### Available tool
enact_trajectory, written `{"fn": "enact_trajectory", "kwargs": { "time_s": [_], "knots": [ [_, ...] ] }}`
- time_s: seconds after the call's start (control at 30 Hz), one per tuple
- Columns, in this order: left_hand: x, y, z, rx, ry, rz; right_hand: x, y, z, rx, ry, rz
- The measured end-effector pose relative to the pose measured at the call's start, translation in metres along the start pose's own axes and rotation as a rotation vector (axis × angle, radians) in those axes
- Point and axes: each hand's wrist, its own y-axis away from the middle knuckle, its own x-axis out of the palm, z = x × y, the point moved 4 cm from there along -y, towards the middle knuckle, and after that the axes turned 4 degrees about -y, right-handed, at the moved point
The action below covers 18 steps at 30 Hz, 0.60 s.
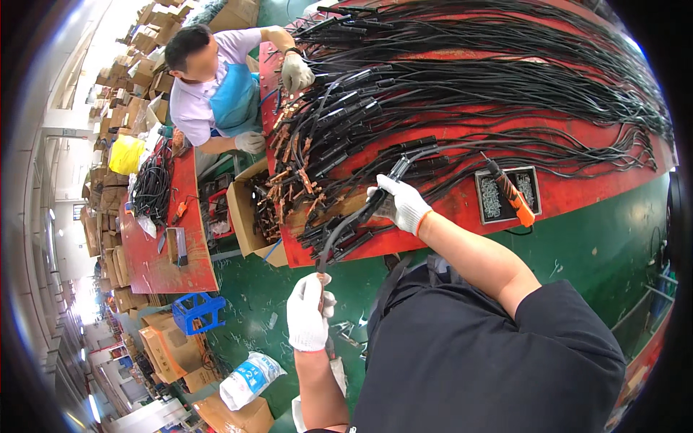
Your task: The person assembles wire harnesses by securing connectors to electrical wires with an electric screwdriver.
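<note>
My left hand (309,312), in a white glove, is closed on the end of a thick black cable (332,238), just off the near edge of the red table. A copper-coloured strip shows between its fingers. My right hand (401,203), also gloved, is wrapped round the same cable further along, beside a black plastic handle (398,169). The cable bends between both hands above the table. Several black handles (343,242) on cables lie beneath it. Copper-coloured clamp parts (296,184) are heaped at the table's left end.
Rows of black cables (505,86) cover the red table (577,187). An orange power screwdriver (514,193) rests across a metal tray (479,196) of screws. Across the table's left corner, a co-worker (216,86) in a blue apron works. A cardboard box (242,216) and blue stool (196,312) stand left.
</note>
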Motion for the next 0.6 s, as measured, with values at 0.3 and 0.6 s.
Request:
{"fn": "enact_trajectory", "kwargs": {
  "time_s": [0.3,0.6],
  "knots": [
    [-0.026,0.003,-0.034,0.273,-0.459,0.021,0.032,0.028,-0.016,0.028,-0.004,0.051],
    [-0.019,0.008,-0.056,0.832,-0.91,-0.249,0.078,0.073,-0.047,0.103,0.036,0.175]
  ]
}}
